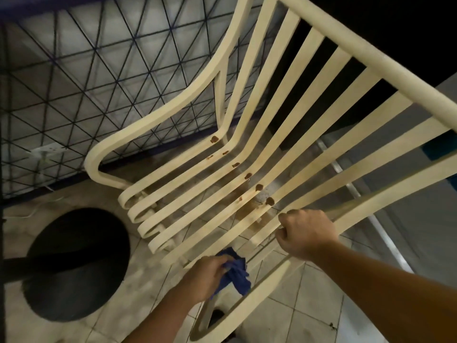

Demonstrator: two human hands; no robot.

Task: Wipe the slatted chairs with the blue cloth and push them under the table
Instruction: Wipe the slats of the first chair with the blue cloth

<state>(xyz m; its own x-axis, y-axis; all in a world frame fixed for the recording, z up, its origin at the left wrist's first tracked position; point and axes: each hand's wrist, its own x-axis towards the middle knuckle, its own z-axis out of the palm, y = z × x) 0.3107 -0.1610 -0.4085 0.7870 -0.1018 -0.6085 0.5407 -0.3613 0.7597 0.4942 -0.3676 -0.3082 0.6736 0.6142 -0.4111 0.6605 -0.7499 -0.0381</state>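
Dim, soft; wide-angle bowing

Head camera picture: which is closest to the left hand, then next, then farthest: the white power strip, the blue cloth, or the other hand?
1. blue cloth: bunched in the left hand itself.
2. right hand: up and to the right, gripping a slat of the chair.
3. white power strip: far off at the left.

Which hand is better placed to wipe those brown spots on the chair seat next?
Left. The left hand holds the blue cloth near the seat slats, just below the brown spots; the right hand grips a slat of the chair, probably steadying it.
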